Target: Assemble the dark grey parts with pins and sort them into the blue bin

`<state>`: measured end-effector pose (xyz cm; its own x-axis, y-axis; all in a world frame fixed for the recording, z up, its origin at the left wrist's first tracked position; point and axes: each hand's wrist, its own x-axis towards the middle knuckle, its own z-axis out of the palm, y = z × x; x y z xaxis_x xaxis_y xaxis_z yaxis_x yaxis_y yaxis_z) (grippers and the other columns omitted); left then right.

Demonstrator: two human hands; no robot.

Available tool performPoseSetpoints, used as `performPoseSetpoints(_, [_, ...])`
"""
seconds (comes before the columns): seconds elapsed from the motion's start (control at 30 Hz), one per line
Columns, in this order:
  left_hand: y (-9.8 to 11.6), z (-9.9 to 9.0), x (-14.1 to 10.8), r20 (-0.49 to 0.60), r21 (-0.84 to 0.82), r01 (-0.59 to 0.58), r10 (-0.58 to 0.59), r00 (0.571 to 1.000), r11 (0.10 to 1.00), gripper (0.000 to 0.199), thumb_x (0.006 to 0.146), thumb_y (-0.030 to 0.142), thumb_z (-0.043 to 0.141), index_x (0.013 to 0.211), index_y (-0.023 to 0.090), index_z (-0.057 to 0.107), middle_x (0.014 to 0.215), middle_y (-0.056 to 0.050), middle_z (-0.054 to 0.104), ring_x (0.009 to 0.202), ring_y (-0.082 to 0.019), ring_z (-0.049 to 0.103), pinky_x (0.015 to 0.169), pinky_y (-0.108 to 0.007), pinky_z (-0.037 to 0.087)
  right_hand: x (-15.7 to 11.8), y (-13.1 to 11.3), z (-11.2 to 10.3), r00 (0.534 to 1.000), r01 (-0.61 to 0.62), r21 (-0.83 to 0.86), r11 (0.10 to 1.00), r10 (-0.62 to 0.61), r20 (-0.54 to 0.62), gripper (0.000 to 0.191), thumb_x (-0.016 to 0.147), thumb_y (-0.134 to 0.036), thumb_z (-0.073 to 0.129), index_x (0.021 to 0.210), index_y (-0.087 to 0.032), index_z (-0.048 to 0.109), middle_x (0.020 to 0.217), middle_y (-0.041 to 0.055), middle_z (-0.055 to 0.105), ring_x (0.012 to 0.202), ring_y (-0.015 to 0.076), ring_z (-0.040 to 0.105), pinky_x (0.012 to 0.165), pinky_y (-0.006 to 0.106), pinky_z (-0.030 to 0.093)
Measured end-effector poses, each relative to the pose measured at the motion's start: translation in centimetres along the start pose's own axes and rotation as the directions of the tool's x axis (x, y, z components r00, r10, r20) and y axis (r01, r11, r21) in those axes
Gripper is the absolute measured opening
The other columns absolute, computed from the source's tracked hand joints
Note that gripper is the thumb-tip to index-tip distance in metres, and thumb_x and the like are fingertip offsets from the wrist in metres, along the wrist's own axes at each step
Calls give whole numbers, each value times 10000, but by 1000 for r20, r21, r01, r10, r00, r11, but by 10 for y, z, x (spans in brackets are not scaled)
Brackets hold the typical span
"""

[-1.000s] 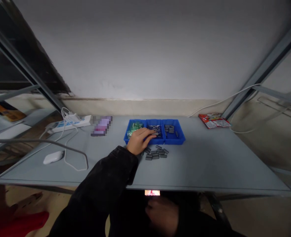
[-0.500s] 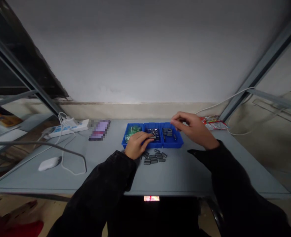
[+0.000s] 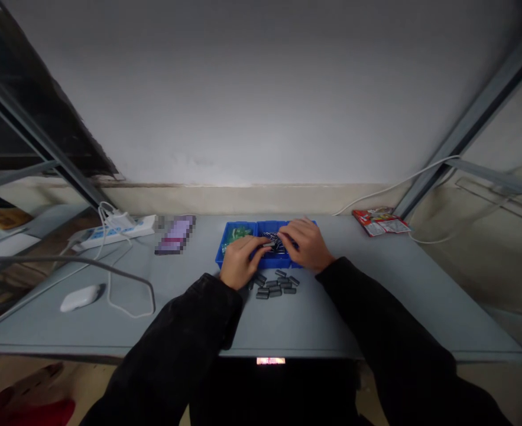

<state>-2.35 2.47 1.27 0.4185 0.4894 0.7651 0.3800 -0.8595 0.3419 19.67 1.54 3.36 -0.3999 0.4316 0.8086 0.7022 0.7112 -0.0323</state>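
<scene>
My left hand (image 3: 239, 261) is closed in a pinch on a small grey cylinder (image 3: 269, 244), over the middle of a blue three-part box (image 3: 278, 260). Close beside it, my right hand (image 3: 308, 244) reaches in from the right, thumb and fingers together near the cylinder's end; whatever it may hold is too small to make out. Thin shiny metal pins or screws (image 3: 280, 245) fill the middle compartment. Green pieces (image 3: 238, 232) lie in the left one. My right hand covers most of the right compartment. Several loose grey cylinders (image 3: 276, 284) lie before the box.
On the left are a phone (image 3: 175, 235) with a blurred screen, a white power strip (image 3: 123, 231) with cables, and a white earbud case (image 3: 81, 297). A red packet (image 3: 381, 221) lies at the back right. Metal posts (image 3: 469, 118) flank the grey table (image 3: 376, 307).
My right hand has moved left and down, from above the right compartment to beside my left hand. My left hand stays over the box, still pinching the grey cylinder.
</scene>
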Motion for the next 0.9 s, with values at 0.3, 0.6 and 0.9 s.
performPoseSetpoints(0.3, [0, 0, -1, -27, 37, 41, -40, 999, 998, 129, 999, 263, 652, 1093, 197, 712, 984, -52, 768, 883, -191, 720, 823, -340, 571, -6, -14, 7, 995, 81, 17, 997, -82, 55, 134, 994, -213, 548, 1065, -150, 643, 963, 90, 716, 869, 224, 619, 796, 384, 457])
performPoseSetpoints(0.6, [-1, 0, -1, -57, -15, 30, -31, 998, 999, 80, 967, 253, 701, 1023, 198, 713, 939, -35, 766, 844, -174, 719, 795, -309, 567, -11, -9, 12, 991, 136, -57, 989, -135, 19, 129, 1026, -194, 534, 1045, -158, 656, 956, 70, 725, 862, 208, 622, 780, 371, 432])
performPoseSetpoints(0.9, [3, 1, 0, -44, -60, 6, -8, 999, 998, 101, 985, 226, 669, 1069, 185, 705, 933, -45, 751, 849, -170, 702, 779, -310, 553, -11, -10, 8, 991, 106, -38, 994, -103, 87, 224, 1056, -211, 472, 987, -158, 678, 874, 59, 707, 812, 205, 594, 746, 371, 404])
